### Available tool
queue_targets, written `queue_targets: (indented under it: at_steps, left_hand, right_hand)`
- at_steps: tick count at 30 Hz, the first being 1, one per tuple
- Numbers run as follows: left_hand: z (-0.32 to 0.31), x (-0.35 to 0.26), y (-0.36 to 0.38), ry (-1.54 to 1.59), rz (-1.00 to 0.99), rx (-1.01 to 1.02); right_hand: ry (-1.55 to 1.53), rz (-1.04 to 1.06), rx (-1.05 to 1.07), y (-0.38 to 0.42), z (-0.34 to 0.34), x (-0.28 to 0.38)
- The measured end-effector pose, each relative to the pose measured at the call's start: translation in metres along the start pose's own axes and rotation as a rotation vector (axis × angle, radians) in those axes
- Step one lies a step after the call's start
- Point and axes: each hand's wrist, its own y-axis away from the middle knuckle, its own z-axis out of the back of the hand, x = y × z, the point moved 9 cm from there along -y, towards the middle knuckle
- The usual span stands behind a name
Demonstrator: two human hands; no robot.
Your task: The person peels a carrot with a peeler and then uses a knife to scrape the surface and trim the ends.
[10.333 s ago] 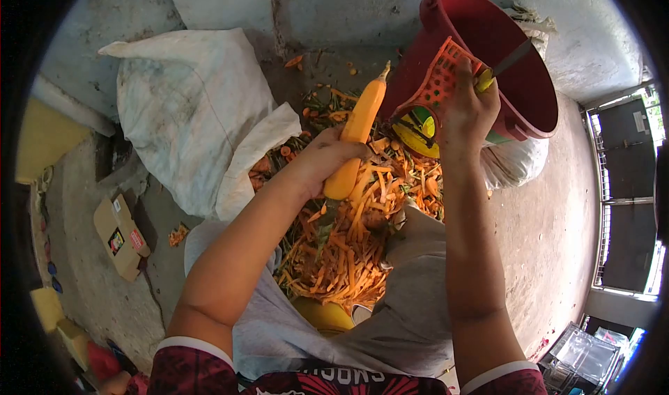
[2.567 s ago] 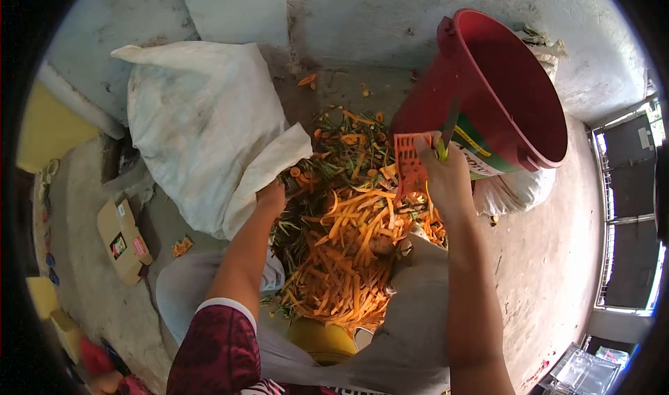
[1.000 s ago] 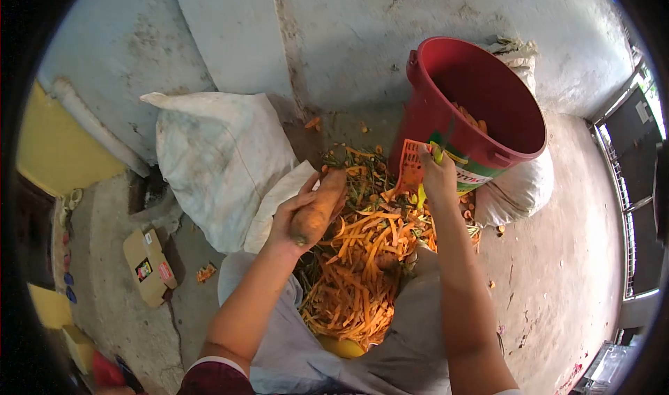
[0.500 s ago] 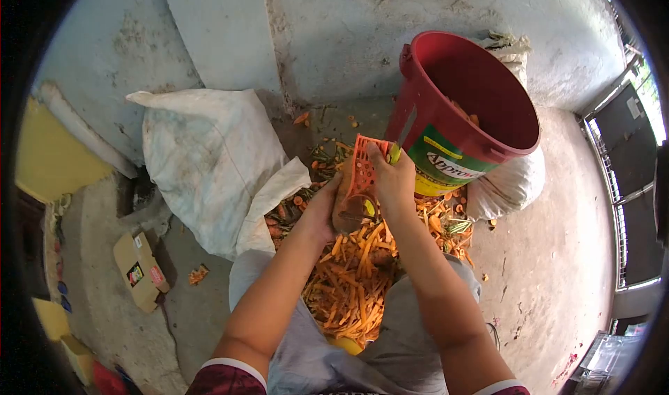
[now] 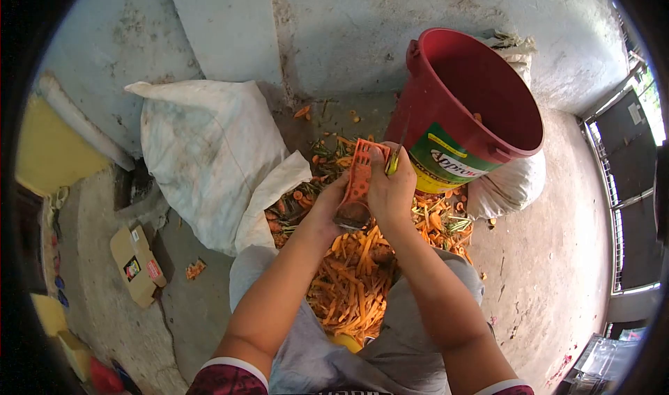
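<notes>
My right hand [image 5: 394, 189] is closed around an orange plastic peeler [image 5: 359, 172] with a slotted handle. A slim tool with a yellow-green handle [image 5: 392, 164], looking like a small knife, is tucked between the same fingers. My left hand [image 5: 330, 205] wraps a brownish carrot [image 5: 355, 212], mostly hidden beneath the peeler. The peeler's blade end points toward me and lies over the carrot. Below both hands, a heap of orange peelings [image 5: 359, 276] fills the space between my legs. More carrots [image 5: 276, 222] lie at the mouth of a white sack [image 5: 209, 158] on the left.
A tilted red bucket [image 5: 467, 102] with some carrots inside stands at right, against a stuffed white sack [image 5: 512, 186]. Carrot tops and trimmings [image 5: 446, 221] litter the floor by it. A flattened cardboard box [image 5: 137, 269] lies at left. A wall [image 5: 348, 40] rises behind.
The peeler has turned so its slotted face is more toward me, now covering more of the carrot. The right hand has rolled slightly and shifted a little; the view moved slightly.
</notes>
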Motion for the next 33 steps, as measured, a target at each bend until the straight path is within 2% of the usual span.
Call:
queue_targets:
  at_steps: [2, 5, 8, 10, 11, 12, 14, 15, 17, 18, 19, 21, 23, 26, 29, 30, 33]
  left_hand:
    - [0.006, 0.007, -0.013, -0.046, 0.076, -0.006]
    - [0.005, 0.010, -0.008, -0.098, 0.088, -0.048]
    - [0.009, 0.020, -0.030, -0.184, 0.120, 0.120]
    - [0.005, 0.032, -0.012, -0.371, 0.210, 0.123]
    - [0.005, 0.040, -0.003, -0.465, 0.256, 0.125]
    - [0.005, 0.047, -0.005, -0.493, 0.222, 0.204]
    - [-0.008, 0.044, 0.014, -0.471, 0.265, 0.394]
    - [-0.015, 0.039, 0.021, -0.460, 0.277, 0.491]
    - [0.002, 0.025, 0.003, -0.364, 0.189, 0.325]
    - [0.011, 0.019, -0.007, -0.302, 0.139, 0.241]
    - [0.018, 0.012, -0.014, -0.238, 0.089, 0.157]
    - [0.015, 0.005, -0.019, -0.157, 0.079, 0.156]
    - [0.012, 0.004, -0.024, -0.063, 0.072, 0.189]
    - [0.011, 0.012, -0.027, 0.029, 0.108, 0.238]
    - [0.006, 0.017, -0.023, 0.090, 0.167, 0.146]
    - [0.008, 0.019, -0.026, 0.066, 0.160, 0.131]
    - [0.008, 0.022, -0.025, 0.020, 0.138, 0.104]
  right_hand:
    - [0.056, 0.041, -0.028, 0.002, 0.003, 0.002]
    - [0.080, -0.051, -0.023, 0.002, 0.005, -0.005]
    - [0.222, 0.085, -0.119, -0.001, 0.013, -0.004]
    - [0.112, 0.024, -0.303, -0.023, 0.042, -0.027]
    - [0.249, -0.029, -0.425, -0.034, 0.066, -0.031]
    - [0.231, -0.048, -0.448, -0.047, 0.084, -0.044]
    - [0.197, 0.028, -0.626, -0.068, 0.126, -0.098]
    - [0.052, -0.001, -0.617, -0.070, 0.134, -0.103]
    - [-0.233, -0.044, -0.590, -0.075, 0.146, -0.100]
    - [-0.539, -0.094, -0.491, -0.065, 0.127, -0.073]
    - [-0.553, -0.121, -0.411, -0.060, 0.111, -0.071]
    - [-0.590, -0.186, -0.261, -0.050, 0.081, -0.072]
    - [-0.440, -0.203, -0.078, -0.029, 0.047, -0.053]
    - [-0.336, -0.160, 0.042, -0.007, 0.019, -0.033]
    - [-0.227, -0.013, -0.036, 0.000, 0.014, -0.021]
    - [-0.097, -0.021, -0.016, 0.002, 0.012, -0.018]
    - [-0.103, -0.115, -0.003, 0.005, 0.014, -0.010]
